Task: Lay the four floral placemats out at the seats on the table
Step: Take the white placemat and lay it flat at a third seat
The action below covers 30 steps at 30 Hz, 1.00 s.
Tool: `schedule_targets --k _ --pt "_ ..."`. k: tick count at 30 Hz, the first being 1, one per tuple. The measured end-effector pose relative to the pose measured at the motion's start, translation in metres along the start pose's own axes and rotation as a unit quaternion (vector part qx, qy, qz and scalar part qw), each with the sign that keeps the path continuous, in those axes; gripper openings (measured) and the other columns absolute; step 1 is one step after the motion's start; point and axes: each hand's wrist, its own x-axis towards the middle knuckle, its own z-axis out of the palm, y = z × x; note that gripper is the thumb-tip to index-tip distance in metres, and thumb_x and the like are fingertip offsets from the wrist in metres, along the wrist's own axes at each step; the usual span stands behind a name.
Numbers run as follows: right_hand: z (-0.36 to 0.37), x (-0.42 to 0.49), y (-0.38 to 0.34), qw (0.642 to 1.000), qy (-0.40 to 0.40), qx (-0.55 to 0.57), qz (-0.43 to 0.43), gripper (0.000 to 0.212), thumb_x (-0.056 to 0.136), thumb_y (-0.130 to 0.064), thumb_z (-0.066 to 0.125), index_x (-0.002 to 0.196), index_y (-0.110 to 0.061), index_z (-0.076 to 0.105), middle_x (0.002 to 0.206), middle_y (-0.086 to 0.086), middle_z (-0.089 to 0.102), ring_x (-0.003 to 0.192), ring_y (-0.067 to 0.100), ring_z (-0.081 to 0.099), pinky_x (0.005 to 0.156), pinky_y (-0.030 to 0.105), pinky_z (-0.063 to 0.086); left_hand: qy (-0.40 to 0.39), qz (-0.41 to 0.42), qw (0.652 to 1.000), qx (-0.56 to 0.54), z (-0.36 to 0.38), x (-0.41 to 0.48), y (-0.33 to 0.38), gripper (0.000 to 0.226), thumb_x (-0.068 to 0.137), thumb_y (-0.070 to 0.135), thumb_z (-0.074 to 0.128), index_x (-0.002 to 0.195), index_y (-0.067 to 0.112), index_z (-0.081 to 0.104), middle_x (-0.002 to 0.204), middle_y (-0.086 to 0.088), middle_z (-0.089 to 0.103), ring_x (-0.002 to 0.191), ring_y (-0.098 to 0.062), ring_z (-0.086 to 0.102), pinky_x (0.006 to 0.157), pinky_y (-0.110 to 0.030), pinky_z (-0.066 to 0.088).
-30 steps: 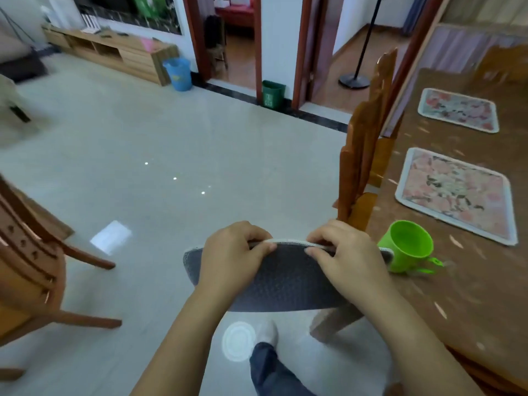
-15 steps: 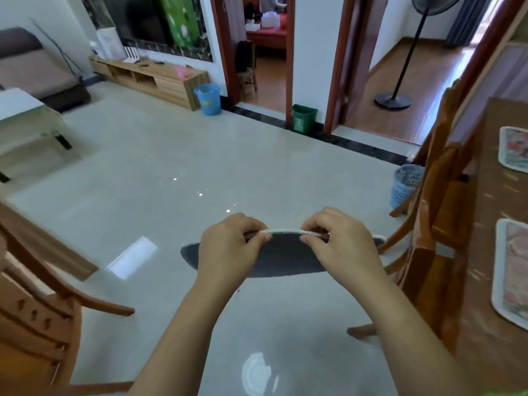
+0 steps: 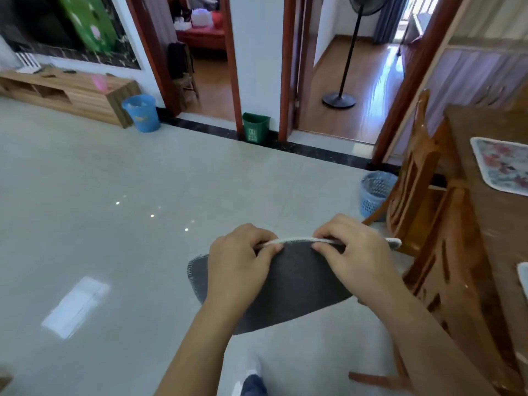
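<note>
I hold a placemat (image 3: 288, 284) in front of me over the floor, its grey underside facing me and its white edge on top. My left hand (image 3: 238, 267) pinches that top edge on the left and my right hand (image 3: 355, 255) pinches it on the right. One floral placemat (image 3: 503, 164) lies flat on the brown wooden table (image 3: 491, 224) at the far right. The white corner of another placemat (image 3: 523, 277) shows at the right frame edge, nearer to me.
Two wooden chairs (image 3: 420, 178) (image 3: 454, 284) stand along the table's left side. A blue mesh bin (image 3: 375, 192) sits by the far chair. Farther off are a green bin (image 3: 255, 130), a blue bucket (image 3: 141, 112) and a standing fan (image 3: 340, 98). Pale tiled floor spreads to the left.
The view has swung left and away from the table; the green cup and the near placemat have slid out of sight. Both hands keep the same grip on the held placemat.
</note>
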Motion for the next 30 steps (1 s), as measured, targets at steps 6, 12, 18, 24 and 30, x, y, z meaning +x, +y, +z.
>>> schedule_targets --k 6,12,18,24,30 --pt "0.014 0.103 0.016 0.998 0.03 -0.044 0.024 0.006 0.075 -0.007 0.069 0.076 -0.012 0.068 0.076 0.0 0.066 0.07 0.014 0.057 0.067 0.026 0.047 -0.057 0.039 0.997 -0.04 0.008 0.127 -0.017 0.019 0.075 0.022 0.069 0.063 0.035 0.063 0.069 0.019 0.063 0.076 0.004 0.055 0.068 -0.012 0.04" --pt "0.018 0.177 0.06 0.992 0.065 -0.058 0.091 0.004 0.077 -0.007 0.069 0.08 -0.01 0.069 0.078 0.006 0.068 0.069 0.012 0.056 0.066 0.016 0.042 -0.109 0.11 0.988 -0.022 0.044 0.231 -0.009 0.013 0.076 0.02 0.069 0.067 0.029 0.067 0.069 0.012 0.064 0.069 -0.007 0.058 0.067 -0.029 0.046" --pt "0.013 0.249 0.129 0.982 0.097 -0.078 0.145 0.008 0.075 -0.011 0.072 0.082 -0.01 0.069 0.079 0.005 0.069 0.07 0.008 0.055 0.067 0.008 0.037 -0.144 0.183 0.973 0.003 0.104 0.336 0.014 0.004 0.077 0.023 0.069 0.074 0.026 0.07 0.073 0.01 0.066 0.069 -0.009 0.058 0.068 -0.032 0.048" --pt "-0.012 0.349 0.224 0.974 0.114 -0.081 0.18 0.011 0.076 -0.014 0.07 0.087 -0.011 0.069 0.086 0.004 0.07 0.074 0.006 0.054 0.07 0.007 0.036 -0.19 0.211 0.959 -0.001 0.183 0.46 0.055 0.004 0.079 0.024 0.068 0.08 0.022 0.071 0.076 0.01 0.063 0.07 -0.006 0.056 0.068 -0.026 0.046" --pt "-0.044 0.451 0.291 0.97 0.14 -0.074 0.187 0.012 0.079 -0.013 0.068 0.09 -0.009 0.069 0.091 0.007 0.069 0.079 0.012 0.054 0.07 0.01 0.035 -0.169 0.257 0.951 0.016 0.235 0.573 0.099 0.005 0.079 0.024 0.069 0.081 0.02 0.072 0.073 0.012 0.059 0.066 -0.006 0.054 0.062 -0.021 0.044"
